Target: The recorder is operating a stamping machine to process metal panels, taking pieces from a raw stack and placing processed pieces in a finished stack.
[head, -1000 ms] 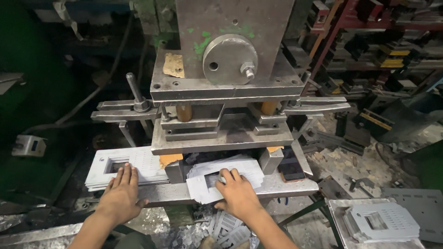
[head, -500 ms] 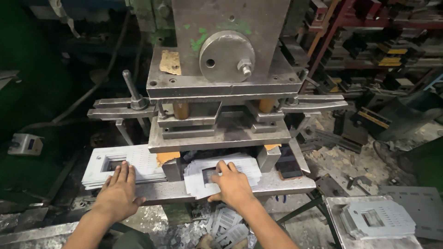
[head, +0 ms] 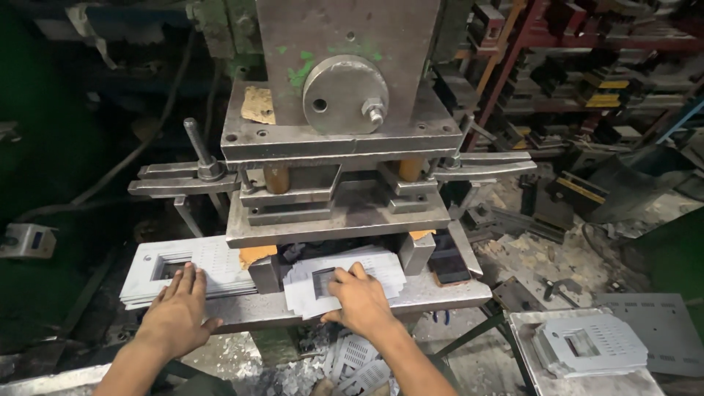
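Grey steel stamping press [head: 337, 139], seen from above. Right hand [head: 361, 299], fingers spread flat, presses on a white perforated metal sheet with a rectangular cut-out [head: 345, 282], lying at the press's front under the die block. Left hand [head: 176, 315], fingers open, rests on a stack of like sheets [head: 187, 268] left of the press. Both grasp nothing.

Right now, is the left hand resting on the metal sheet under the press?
No, the left hand lies on the sheet stack beside the press; the right hand holds that sheet.

press [head: 337, 147]: dull scuffed steel | punched sheets [head: 345, 282]: matt grey metal
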